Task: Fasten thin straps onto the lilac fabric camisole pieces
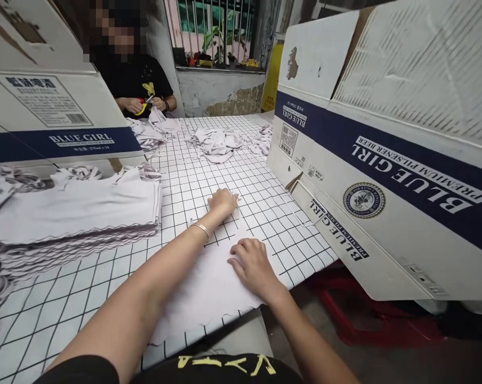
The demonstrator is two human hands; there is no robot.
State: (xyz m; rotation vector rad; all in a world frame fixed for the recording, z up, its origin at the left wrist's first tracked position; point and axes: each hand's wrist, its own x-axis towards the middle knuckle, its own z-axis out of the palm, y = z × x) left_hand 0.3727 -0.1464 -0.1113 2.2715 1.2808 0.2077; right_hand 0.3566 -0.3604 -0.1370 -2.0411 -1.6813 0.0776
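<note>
Fingers curled, thumb apart, our right hand (256, 265) steadies the cloth (207, 296) as our left hand (223, 202), grip unclear, seemingly straightens its far end; the next move calls for smoothing.

The cloth (209, 288) is pinkish white, the tablecloth (189, 186) black-gridded white.

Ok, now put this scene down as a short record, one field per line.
left hand: curled at the far end of a pale cloth; grip unclear
right hand: resting on that cloth, fingers slightly bent
surface: grid-patterned tablecloth
left side: stacked pale pieces, carton behind
right side: Blue Girl carton
far side: another person holding scissors
</note>
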